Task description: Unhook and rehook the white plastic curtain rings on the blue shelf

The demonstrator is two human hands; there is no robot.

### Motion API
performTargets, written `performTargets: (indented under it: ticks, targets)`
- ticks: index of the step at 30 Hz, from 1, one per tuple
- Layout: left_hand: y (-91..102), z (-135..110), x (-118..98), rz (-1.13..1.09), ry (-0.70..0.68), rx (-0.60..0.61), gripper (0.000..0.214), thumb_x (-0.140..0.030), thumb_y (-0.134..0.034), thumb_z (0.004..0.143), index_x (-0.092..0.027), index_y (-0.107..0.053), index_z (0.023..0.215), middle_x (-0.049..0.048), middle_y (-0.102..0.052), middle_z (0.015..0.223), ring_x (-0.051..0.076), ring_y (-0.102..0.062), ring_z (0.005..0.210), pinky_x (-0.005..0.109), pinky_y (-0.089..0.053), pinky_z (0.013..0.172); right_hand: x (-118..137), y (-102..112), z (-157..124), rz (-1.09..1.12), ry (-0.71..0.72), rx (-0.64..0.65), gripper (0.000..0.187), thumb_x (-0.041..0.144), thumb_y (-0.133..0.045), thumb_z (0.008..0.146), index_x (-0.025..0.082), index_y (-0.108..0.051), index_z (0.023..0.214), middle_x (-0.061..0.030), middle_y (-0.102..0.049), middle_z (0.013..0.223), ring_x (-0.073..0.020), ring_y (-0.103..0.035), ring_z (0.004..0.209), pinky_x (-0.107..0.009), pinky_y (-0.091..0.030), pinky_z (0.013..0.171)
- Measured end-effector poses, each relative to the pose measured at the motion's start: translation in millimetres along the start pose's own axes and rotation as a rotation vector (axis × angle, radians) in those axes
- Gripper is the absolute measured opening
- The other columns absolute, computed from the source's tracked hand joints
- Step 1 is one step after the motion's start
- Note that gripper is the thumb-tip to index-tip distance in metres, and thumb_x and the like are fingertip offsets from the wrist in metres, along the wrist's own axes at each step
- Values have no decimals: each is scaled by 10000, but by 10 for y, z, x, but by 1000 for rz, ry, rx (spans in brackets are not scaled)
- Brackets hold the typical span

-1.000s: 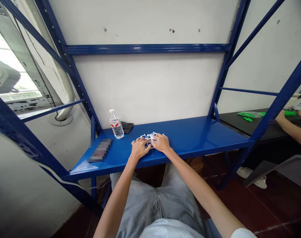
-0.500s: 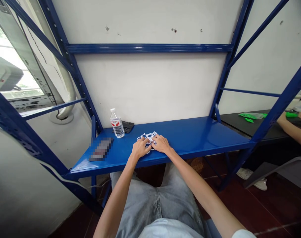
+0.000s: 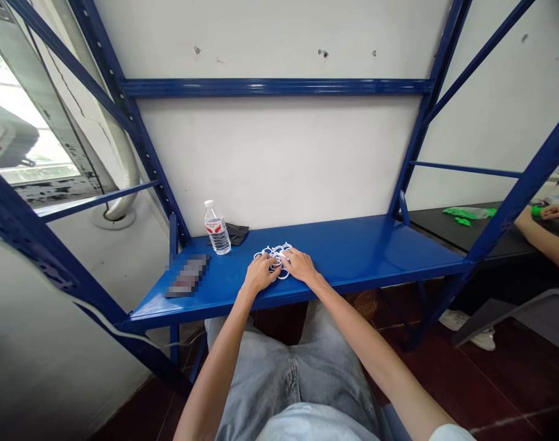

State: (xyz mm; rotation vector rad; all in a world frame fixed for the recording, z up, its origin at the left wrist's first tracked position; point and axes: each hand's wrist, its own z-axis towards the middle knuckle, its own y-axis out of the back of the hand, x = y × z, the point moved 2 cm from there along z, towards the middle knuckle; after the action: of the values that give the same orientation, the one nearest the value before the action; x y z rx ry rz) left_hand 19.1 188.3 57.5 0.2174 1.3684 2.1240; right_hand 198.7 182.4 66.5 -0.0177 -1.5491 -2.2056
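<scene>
A cluster of thin white rings (image 3: 284,275) lies on the blue shelf top, near its front edge, partly covered by my hands. My left hand (image 3: 262,273) is over the left side of the cluster, its fingers curled down onto the rings and its thumb pointing to the right. From the other side my right hand (image 3: 298,266) grips at the rings with thumb and fingertips bent in. Both hands nearly meet in the middle. Exactly which rings each one pinches is hidden under the fingers.
A clear water bottle (image 3: 217,228) stands at the back left, with a black pouch (image 3: 237,234) behind it. A blurred phone-like dark slab (image 3: 187,277) lies at left. Blue posts (image 3: 406,147) frame the shelf. At right, a co-worker's arm (image 3: 543,239) rests by green pieces (image 3: 463,214).
My right hand has shifted slightly, baring more of the front rings between my hands. My left hand is almost still. The co-worker's hand at right has moved a little.
</scene>
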Motion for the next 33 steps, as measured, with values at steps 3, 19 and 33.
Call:
performTargets:
  ticks: [3, 19, 33]
  targets:
    - [-4, 0, 7, -22, 19, -17, 273, -416, -543, 1045, -215, -720, 993, 89, -671, 1057, 230, -655, 933, 306, -468, 770, -5, -5, 4, 22, -20, -50, 330, 404, -440, 1112, 264, -736, 1153, -78, -727, 1180, -230, -696, 992, -279, -453, 766]
    - [46, 15, -12, -21, 133, 22, 366, -400, -383, 1116, -205, -636, 938, 78, -675, 997, 195, -646, 835, 274, -353, 657, -130, 11, 34, 172, -105, -283, 383, 413, -421, 1124, 214, -717, 983, -79, -751, 934, -210, -672, 829, -265, -340, 655]
    - [118, 10, -20, 21, 238, -38, 405, -432, -360, 1125, -209, -605, 892, 72, -725, 945, 198, -659, 822, 286, -309, 651, -202, -13, 56, 318, -22, -409, 462, 464, -337, 1127, 220, -597, 835, -47, -678, 800, -194, -614, 727, -274, -364, 674]
